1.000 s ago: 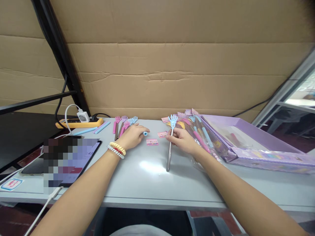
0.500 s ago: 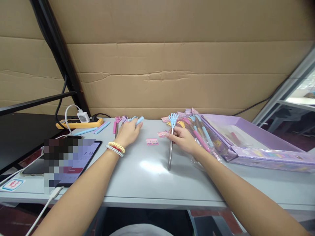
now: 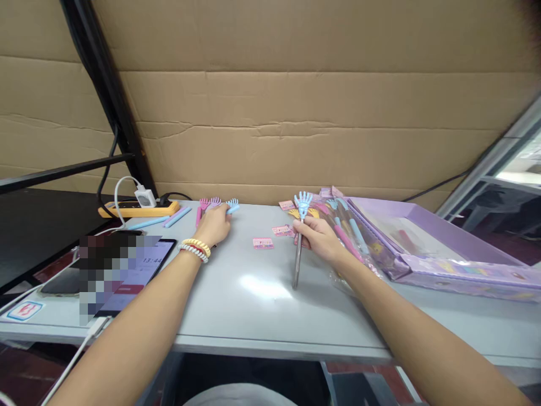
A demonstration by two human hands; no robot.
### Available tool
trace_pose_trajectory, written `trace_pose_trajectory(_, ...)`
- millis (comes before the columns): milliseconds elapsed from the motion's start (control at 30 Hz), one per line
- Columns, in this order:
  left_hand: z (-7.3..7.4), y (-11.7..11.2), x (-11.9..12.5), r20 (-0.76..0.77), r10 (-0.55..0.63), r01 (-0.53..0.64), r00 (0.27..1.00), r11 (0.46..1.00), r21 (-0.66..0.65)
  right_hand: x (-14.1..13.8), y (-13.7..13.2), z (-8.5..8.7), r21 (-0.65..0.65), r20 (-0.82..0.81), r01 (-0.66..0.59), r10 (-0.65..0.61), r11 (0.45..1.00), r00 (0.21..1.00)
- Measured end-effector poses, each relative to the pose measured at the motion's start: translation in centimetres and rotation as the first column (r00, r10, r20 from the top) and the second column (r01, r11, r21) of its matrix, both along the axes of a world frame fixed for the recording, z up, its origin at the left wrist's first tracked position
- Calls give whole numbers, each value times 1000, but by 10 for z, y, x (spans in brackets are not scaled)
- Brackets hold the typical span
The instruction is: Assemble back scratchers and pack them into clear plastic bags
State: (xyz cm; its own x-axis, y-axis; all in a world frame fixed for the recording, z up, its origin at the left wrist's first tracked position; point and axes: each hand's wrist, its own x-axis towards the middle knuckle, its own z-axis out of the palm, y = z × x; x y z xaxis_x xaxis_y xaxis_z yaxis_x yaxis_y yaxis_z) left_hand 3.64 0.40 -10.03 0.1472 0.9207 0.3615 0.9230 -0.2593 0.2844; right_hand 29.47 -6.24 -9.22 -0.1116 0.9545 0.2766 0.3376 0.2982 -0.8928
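Holding a blue-headed scratcher (image 3: 303,204) nearly upright with a slight lean, the right hand (image 3: 316,238) is pinching its silver rod (image 3: 297,262) just below the head, thumb and fingers closing narrowly around it. The hand-shaped head is pointing up, and the rod's lower end is hanging down over the grey table (image 3: 236,321); whether it is touching the surface, I cannot tell. The left hand (image 3: 214,224) is hovering or resting over a group of scratchers towards the table's far edge, its back facing up and its fingers bending mostly out of sight. A light blue sleeve (image 3: 234,208) is showing at its fingertips, but whether they are gripping it or only touching it, I cannot tell. A pink head (image 3: 204,203) and a purple head (image 3: 215,201) are poking out beyond that hand. A pink card (image 3: 262,243) is lying between the hands, and a second card (image 3: 281,230) is lying near the right fingers. Bagged scratchers (image 3: 347,235) are lying between the right wrist and a purple box (image 3: 473,274). Loose tubes (image 3: 177,217) are lying beside a yellow power strip (image 3: 164,211), while a tablet (image 3: 158,262) is lying near the left forearm
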Motion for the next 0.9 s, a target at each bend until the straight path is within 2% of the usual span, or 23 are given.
trace_pose_trajectory(133,-4,-2,6,-16,-285,285,959,959,-1,-1,2,2,-30,-216,21,-27,999,976)
trace_pose_trajectory(233,-2,-9,9,1,-382,381,924,922,-65,0,4,4,-82,-366,35,-63,996,928)
trace_pose_trajectory(333,3,-17,13,5,-424,423,906,902,-87,2,6,6,-104,-468,31,-76,994,881)
trace_pose_trajectory(500,4,-22,18,-29,-450,448,893,892,-62,2,2,11,-90,-520,18,-62,996,852)
trace_pose_trajectory(733,-1,-18,19,-38,-469,468,882,883,-40,3,0,11,-98,-541,-95,27,991,840)
trace_pose_trajectory(900,4,-23,20,19,-488,487,873,873,13,11,-3,13,-66,-569,-208,134,976,811)
